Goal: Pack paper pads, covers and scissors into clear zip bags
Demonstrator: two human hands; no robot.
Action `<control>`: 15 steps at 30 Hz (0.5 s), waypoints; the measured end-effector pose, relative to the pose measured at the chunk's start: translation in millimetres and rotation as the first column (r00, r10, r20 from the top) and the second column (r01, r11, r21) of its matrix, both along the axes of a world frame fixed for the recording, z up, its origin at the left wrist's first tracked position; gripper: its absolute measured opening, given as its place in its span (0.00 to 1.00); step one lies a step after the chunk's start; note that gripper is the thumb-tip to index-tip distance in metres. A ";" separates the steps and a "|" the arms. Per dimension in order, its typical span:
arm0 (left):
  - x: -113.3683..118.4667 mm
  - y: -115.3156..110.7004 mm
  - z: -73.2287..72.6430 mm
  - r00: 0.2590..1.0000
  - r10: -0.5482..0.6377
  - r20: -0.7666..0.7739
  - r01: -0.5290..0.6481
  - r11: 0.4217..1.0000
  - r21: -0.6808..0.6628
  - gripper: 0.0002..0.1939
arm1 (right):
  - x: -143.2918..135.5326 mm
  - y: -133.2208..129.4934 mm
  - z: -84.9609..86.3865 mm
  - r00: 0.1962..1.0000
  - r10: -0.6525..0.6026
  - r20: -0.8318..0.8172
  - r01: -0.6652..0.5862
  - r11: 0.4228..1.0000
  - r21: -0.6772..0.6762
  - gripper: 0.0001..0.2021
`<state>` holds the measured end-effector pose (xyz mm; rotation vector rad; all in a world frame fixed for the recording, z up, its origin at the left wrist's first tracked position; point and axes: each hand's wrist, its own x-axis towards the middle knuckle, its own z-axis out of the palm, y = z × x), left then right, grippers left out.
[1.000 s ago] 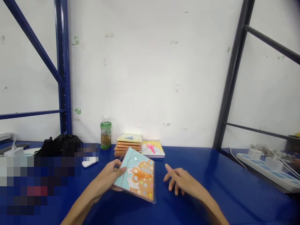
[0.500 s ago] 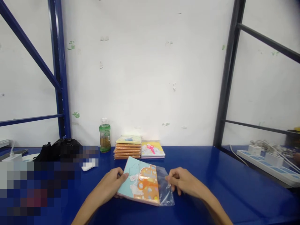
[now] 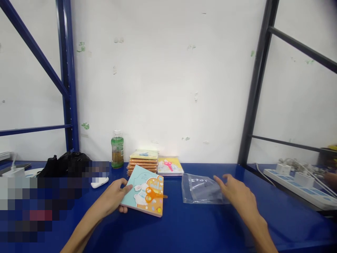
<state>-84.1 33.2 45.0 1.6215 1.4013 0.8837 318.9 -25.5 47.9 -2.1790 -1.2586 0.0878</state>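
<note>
Head view: your left hand (image 3: 112, 200) gripped the booklet (image 3: 144, 195) by its left edge, thumb on the pale blue cover and fingers underneath, so that this edge was lifted slightly while the far right edge rested on the blue surface (image 3: 184, 228). The cover bore a printed rabbit and a pair of orange scissors, and the booklet lay tilted, its long axis running from near left to far right across your front. Your right hand (image 3: 237, 195) was open, fingers spread and gripping nothing, its fingertips resting on or just above the right edge of the clear plastic sleeve (image 3: 200, 189); actual contact could not be confirmed. The sleeve lay flat on the surface, apart from the booklet and to its right, with a strip of bare surface between them. The booklet therefore lay to the left of your midline and belonged to the left hand; the sleeve lay to the right and was nearer the right hand. Behind the booklet, against the white wall, stood a stack of booklets (image 3: 143, 162) with a yellow booklet (image 3: 170, 166) just beside it on the right, and a green-capped bottle (image 3: 117, 149) on the left. A black bag (image 3: 65, 163) and a small white object (image 3: 99, 182) lay further left; a power strip (image 3: 297, 184) occupied the far right.
</note>
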 end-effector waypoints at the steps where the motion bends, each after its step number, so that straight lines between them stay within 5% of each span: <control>1: -0.6 -0.7 2.2 1.000 -0.008 0.012 0.008 1.000 -0.002 0.25 | -7.2 -2.0 4.4 1.000 0.010 -0.009 -0.010 1.000 0.025 0.29; 5: 0.7 -7.1 8.7 0.998 -0.048 0.048 0.050 0.998 -0.033 0.30 | -55.8 -3.2 8.3 0.925 0.323 -0.199 -0.318 0.946 0.055 0.29; 9: 3.9 -14.4 9.3 0.994 -0.082 0.071 0.086 0.994 -0.065 0.36 | -109.1 2.9 -8.8 0.646 0.595 -0.478 -0.653 0.755 0.056 0.31; 12: 7.6 -15.9 7.9 0.990 -0.117 0.073 0.123 0.989 -0.079 0.44 | -128.4 6.7 -18.5 0.501 0.665 -0.555 -0.740 0.661 0.124 0.29; 15: 13.1 -17.1 8.5 0.988 -0.139 0.067 0.145 0.986 -0.089 0.48 | -129.9 9.0 -20.5 0.457 0.683 -0.570 -0.738 0.649 0.185 0.29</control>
